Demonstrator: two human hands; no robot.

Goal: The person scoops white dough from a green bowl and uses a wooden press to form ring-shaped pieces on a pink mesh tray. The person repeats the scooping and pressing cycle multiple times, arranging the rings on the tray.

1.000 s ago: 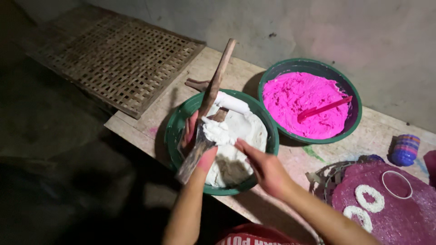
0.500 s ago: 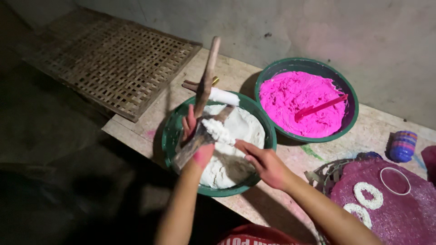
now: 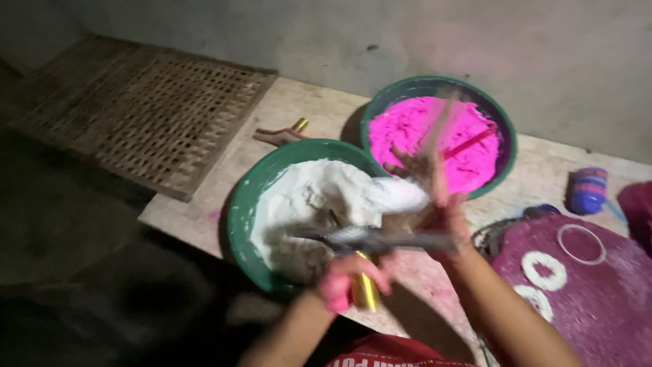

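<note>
Over the white-powder bowl (image 3: 244,204), both hands (image 3: 353,278) clamp a blurred stick (image 3: 380,238) between them.

Green bowl (image 3: 239,211) of white powder (image 3: 305,204) sits on the bench. Left hand (image 3: 350,278), fingers stained pink, is closed around a yellow tube (image 3: 365,291) at the bowl's near right rim. Right hand (image 3: 441,217) grips a blurred grey stick (image 3: 380,238) just right of the bowl. Second bowl of pink powder (image 3: 414,129) stands behind-right, touching it.

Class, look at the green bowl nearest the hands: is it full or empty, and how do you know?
Full. The green bowl holds a heaped mound of white powder rising above its rim.
</note>
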